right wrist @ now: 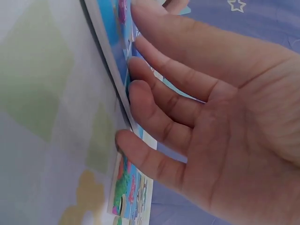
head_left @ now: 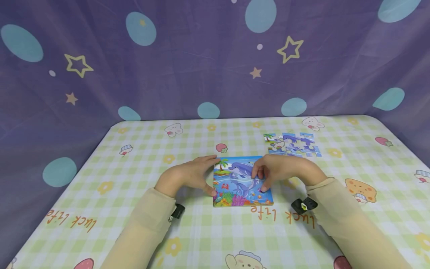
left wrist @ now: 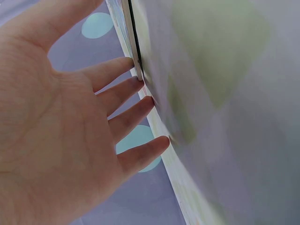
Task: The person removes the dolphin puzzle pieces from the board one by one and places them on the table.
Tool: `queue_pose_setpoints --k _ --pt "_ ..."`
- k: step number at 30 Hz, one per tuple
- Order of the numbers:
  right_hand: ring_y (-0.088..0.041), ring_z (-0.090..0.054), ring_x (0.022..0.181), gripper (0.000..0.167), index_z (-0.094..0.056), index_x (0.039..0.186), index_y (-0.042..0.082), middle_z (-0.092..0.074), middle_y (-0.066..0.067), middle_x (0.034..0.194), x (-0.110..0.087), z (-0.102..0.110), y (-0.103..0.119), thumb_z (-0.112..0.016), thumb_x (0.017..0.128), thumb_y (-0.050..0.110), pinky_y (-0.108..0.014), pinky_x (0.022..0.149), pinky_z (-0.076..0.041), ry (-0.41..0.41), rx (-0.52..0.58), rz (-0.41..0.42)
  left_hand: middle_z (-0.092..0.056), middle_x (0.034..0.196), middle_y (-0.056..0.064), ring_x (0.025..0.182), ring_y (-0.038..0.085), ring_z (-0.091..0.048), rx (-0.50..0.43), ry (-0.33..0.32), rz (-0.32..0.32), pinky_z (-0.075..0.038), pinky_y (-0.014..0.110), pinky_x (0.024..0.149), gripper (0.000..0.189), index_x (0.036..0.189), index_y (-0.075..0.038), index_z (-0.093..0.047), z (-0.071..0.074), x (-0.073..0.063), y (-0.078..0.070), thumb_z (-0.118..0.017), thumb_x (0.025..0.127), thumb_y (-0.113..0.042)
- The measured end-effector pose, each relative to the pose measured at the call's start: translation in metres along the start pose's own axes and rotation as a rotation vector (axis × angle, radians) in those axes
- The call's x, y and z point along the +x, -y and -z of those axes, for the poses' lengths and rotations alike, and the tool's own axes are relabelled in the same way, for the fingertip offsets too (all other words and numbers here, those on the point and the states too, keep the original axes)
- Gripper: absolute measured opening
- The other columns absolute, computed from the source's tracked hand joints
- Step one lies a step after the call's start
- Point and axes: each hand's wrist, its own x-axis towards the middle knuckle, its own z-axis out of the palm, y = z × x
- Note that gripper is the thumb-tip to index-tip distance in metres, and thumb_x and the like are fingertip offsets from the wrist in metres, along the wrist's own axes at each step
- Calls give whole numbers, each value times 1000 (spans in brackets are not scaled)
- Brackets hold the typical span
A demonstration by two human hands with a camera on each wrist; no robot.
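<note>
A dolphin jigsaw puzzle board (head_left: 236, 188) with a palm tree, a crab and coral lies flat on the table. My left hand (head_left: 191, 173) rests along its left side, thumb and fingers spread; the left wrist view has fingertips (left wrist: 131, 63) against the board's edge. From the right, my right hand (head_left: 280, 168) reaches over the board, with thumb and fingertips touching the printed surface. In the right wrist view its fingers (right wrist: 159, 110) are loosely bent beside the board's edge (right wrist: 105, 56). Whether a separate piece lies under them cannot be made out.
Behind the right hand, several loose puzzle pieces (head_left: 290, 144) with dolphin and palm prints lie grouped on the table. A checkered cloth (head_left: 141, 179) covers the table, whose far edge meets a purple curtain (head_left: 188, 67).
</note>
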Motion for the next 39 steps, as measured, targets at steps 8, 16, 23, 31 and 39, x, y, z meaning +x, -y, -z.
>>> queue_pose_setpoints --k 8,16,23,31,39 --pt "-14 -50 77 33 -68 102 7 -59 -3 88 1 -2 -3 -86 76 11 -28 71 -46 0 -8 -8 -16 164 9 150 30 -14 10 5 -8 -20 49 119 106 157 -8 -25 0 1 0 -87 76 -36" --pt "-15 -50 78 31 -67 97 11 -58 -2 88 -1 -5 6 -88 74 12 -30 72 -45 -32 -54 -53 -16 165 8 150 29 -14 -6 4 -5 -20 48 119 105 157 -8 -26 0 0 -3 -87 76 -34" --pt "-16 -50 80 29 -66 97 12 -58 -2 88 -2 -10 10 -85 76 7 -31 73 -45 -44 -88 -77 -16 165 8 150 29 -14 -7 4 -1 -19 47 119 105 157 -8 -25 0 -1 -3 -87 76 -33" --pt "-15 -48 75 31 -64 100 10 -56 -2 88 -5 -16 6 -84 77 6 -29 69 -43 -75 -34 -39 -15 165 8 150 29 -13 -10 2 5 -19 47 119 105 158 -9 -24 -2 -2 0 -87 76 -32" --pt "-14 -47 69 31 -63 107 9 -57 -1 89 -15 -22 6 -80 81 7 -27 62 -41 -115 -1 -16 -16 164 9 150 30 -15 -10 -3 -4 -19 48 119 104 157 -7 -26 -1 -2 -2 -87 76 -33"
